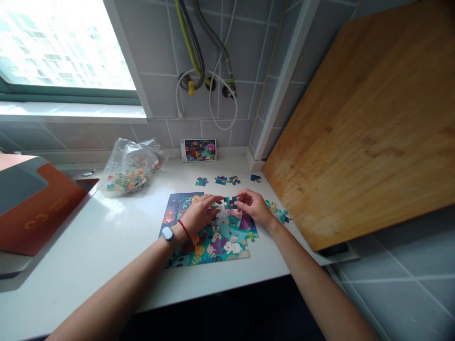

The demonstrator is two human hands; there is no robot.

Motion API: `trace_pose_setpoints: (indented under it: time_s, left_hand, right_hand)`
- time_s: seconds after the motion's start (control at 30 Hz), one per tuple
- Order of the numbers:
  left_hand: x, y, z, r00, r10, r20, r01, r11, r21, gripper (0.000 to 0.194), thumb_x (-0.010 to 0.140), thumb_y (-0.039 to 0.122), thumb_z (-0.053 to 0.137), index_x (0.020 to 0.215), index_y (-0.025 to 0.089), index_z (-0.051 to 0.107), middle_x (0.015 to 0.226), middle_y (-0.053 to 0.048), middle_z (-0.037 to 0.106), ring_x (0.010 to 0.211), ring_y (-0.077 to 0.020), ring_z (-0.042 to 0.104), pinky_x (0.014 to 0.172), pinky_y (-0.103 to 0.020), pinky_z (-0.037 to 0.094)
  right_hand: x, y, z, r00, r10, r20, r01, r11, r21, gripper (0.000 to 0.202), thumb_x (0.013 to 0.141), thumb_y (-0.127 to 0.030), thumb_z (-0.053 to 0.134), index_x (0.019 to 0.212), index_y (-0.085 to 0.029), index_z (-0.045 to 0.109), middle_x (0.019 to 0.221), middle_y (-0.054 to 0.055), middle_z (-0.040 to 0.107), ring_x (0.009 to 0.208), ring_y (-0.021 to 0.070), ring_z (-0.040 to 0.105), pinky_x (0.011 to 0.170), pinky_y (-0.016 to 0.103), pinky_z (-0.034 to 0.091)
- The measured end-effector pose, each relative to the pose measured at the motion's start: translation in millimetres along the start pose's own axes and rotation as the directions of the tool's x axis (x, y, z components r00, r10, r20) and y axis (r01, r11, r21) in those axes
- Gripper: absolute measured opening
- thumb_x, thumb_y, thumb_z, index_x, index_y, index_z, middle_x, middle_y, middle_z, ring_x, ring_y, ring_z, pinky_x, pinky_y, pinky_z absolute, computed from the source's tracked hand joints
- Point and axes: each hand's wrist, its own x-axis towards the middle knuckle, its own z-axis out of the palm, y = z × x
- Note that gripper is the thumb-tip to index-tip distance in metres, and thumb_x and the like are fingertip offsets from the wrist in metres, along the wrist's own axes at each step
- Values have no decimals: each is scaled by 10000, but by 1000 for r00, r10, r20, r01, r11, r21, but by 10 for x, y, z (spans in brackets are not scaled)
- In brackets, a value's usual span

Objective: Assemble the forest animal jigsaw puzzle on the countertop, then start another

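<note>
From where I stand, the right hand (254,206) appears to pinch a jigsaw piece (230,202) between thumb and forefinger, at the upper gap of the partly assembled jigsaw puzzle (213,246) on the white countertop (88,237). The left hand (201,214) reaches over the puzzle from the other side, thumb and fingers parted; I can't tell whether its fingertips bear on anything. Pushing the piece down askew could bend a tab, and a heavy left palm might nudge joined rows apart. The right wrist is near a joined cluster (282,215) by the wooden board (373,118), so a careless sweep could scatter it. As for writing, the orange box (39,208) bears a large "3" after a character I can't make out, plus unreadable small print; the picture card's (199,150) edge lettering is too small.
</note>
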Motion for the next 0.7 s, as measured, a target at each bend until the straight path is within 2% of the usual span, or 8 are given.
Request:
trace_pose_setpoints:
  time_s: [0.07,0.23,0.43,0.7]
  left_hand:
    - [-3,-25,16,1000,-17,-4,17,1000,10,342,975,157,675,1299,267,655,1122,-29,773,1061,-213,717,948,-383,600]
    - [-2,-91,52,999,13,39,-15,998,58,171,983,195,676,1143,217,735,1095,-61,776,1081,-245,696,952,-401,585]
    - [-3,-92,63,999,27,41,-30,997,73,196,976,177,654,1141,226,747,1084,-64,774,1069,-246,687,942,-407,576]
    - [-16,-106,118,997,48,60,-53,995,82,226,954,158,644,1139,223,756,1085,-77,771,1040,-251,681,946,-412,577]
  right_hand:
    - [11,1,-17,999,10,-41,-10,1000,1,352,751,-425,861,976,-212,693,782,-5,701,612,151,668,560,270,581]
    - [38,61,-59,995,9,-99,-10,1000,-8,377,734,-430,869,1007,-201,746,888,47,755,738,200,730,639,309,633]
    - [41,98,-86,993,58,-101,-58,998,-2,438,736,-438,868,1085,-192,774,944,73,797,763,220,766,683,331,649]
    - [44,32,-83,993,68,-96,-68,998,1,463,709,-445,890,1078,-187,778,959,74,807,714,218,777,696,338,656]
